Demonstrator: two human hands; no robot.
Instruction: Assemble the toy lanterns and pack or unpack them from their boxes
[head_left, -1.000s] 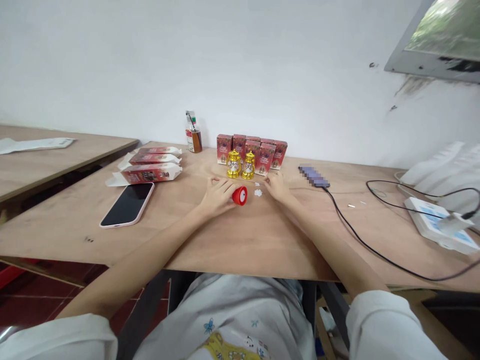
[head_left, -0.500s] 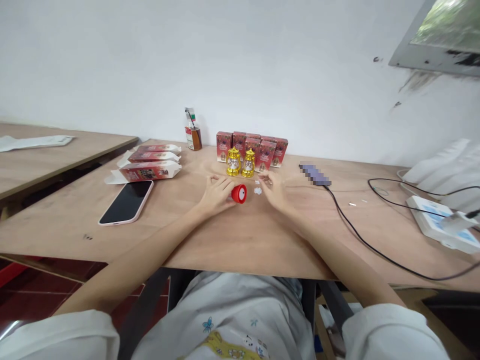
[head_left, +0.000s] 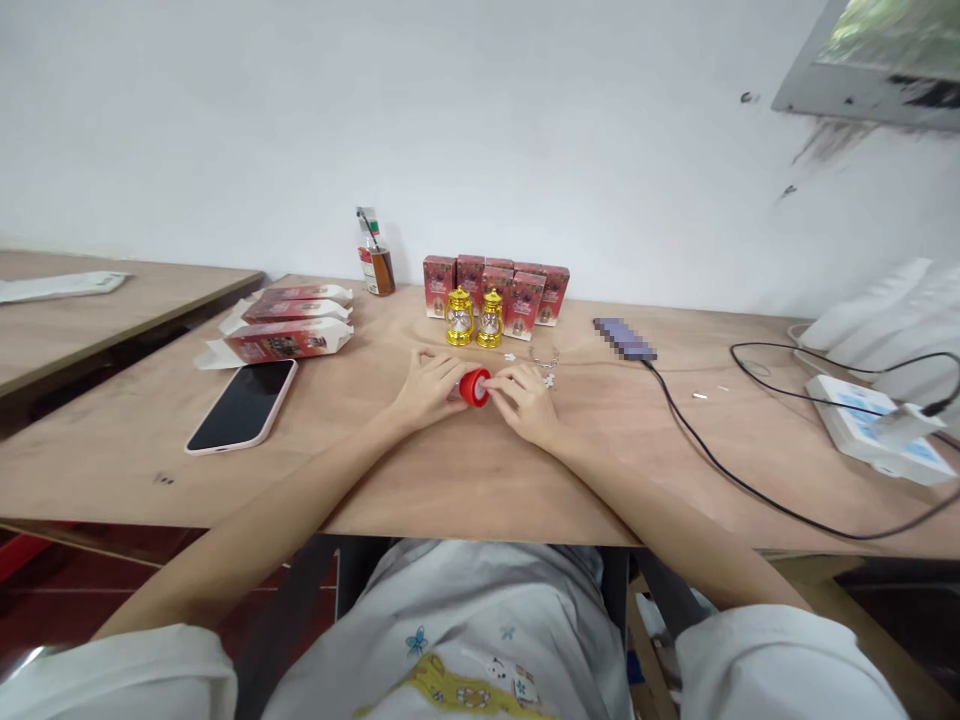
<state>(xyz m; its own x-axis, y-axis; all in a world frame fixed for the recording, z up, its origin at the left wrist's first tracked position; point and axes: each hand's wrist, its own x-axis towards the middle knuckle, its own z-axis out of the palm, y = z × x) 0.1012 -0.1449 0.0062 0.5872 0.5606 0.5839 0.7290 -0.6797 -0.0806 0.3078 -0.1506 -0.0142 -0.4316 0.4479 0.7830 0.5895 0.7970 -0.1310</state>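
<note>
My left hand (head_left: 429,390) is closed around a small red lantern (head_left: 471,390) lying on its side, its round base turned toward the right. The fingertips of my right hand (head_left: 528,404) are pinched together against that base; whatever they hold is too small to make out. Just behind stand two gold lanterns, the left one (head_left: 459,320) and the right one (head_left: 490,322), both upright. Small white pieces (head_left: 550,381) and a thin chain (head_left: 546,358) lie beyond my right fingers.
Several red printed boxes (head_left: 523,306) stand against the wall. Three opened boxes (head_left: 289,341) and a phone (head_left: 241,408) lie to the left. A bottle (head_left: 376,268) is at the back. On the right are a second phone (head_left: 624,339), a black cable (head_left: 701,455) and a power strip (head_left: 874,430).
My right hand has moved left from the small white pieces to the red lantern's base, its fingers now touching it. My left hand keeps hold of the lantern. The view has shifted slightly.
</note>
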